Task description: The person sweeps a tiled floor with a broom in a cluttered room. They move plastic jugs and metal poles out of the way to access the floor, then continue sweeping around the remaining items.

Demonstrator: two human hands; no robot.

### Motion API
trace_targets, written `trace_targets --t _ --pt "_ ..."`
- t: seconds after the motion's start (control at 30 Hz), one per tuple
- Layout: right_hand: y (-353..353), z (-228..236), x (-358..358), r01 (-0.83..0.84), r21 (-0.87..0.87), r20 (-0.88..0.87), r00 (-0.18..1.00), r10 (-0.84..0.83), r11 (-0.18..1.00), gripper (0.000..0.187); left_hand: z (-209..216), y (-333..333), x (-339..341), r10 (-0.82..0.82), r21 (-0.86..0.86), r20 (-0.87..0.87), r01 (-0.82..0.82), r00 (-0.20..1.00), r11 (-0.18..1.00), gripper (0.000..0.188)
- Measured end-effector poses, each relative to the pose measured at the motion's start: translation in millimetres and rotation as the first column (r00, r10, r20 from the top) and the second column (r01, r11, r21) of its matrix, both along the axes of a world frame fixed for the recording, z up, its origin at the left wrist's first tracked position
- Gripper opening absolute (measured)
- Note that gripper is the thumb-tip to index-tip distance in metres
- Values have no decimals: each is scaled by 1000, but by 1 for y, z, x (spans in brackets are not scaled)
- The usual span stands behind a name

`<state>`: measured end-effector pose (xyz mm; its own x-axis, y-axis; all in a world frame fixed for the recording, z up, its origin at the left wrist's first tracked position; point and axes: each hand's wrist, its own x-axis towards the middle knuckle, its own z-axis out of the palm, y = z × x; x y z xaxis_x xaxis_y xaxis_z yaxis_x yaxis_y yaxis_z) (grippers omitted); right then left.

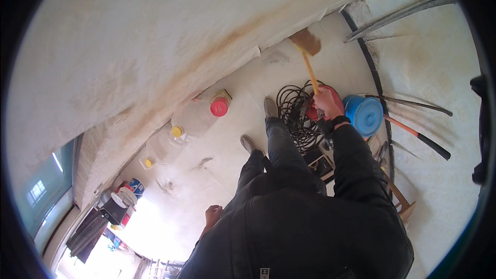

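Against the wall's foot, my right hand [326, 101] is closed around a yellow-handled brush [310, 72], its bristles touching the floor [227, 165] where it meets the wall [155, 46]. My left hand [212, 215] hangs loose and empty. I'd keep strokes short, clear of the cable coil [294, 108].

Dark long-sleeved jacket [310, 227], dark trousers [281, 150], grey-brown shoes [270, 107], bare grips.

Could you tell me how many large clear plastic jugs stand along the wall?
3: the red-capped jug farthest along the wall, a yellow-capped jug next to it, and another yellow-capped jug nearest the clutter at lower left. More may be hidden there.
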<state>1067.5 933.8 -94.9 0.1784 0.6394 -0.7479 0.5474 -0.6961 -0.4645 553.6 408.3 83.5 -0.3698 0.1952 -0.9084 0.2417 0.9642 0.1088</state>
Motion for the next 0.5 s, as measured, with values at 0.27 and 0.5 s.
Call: trace_targets --t 0.27,0.5 --pt "-100 79 -44 -237 -87 10 971 239 968 44 -24 -25 1 -13 107 66 6 998 994 37" --pt "-158 172 -3 -149 -23 -7 989 149 989 47 5 -21 -11 113 118 68 -120 991 986 33"
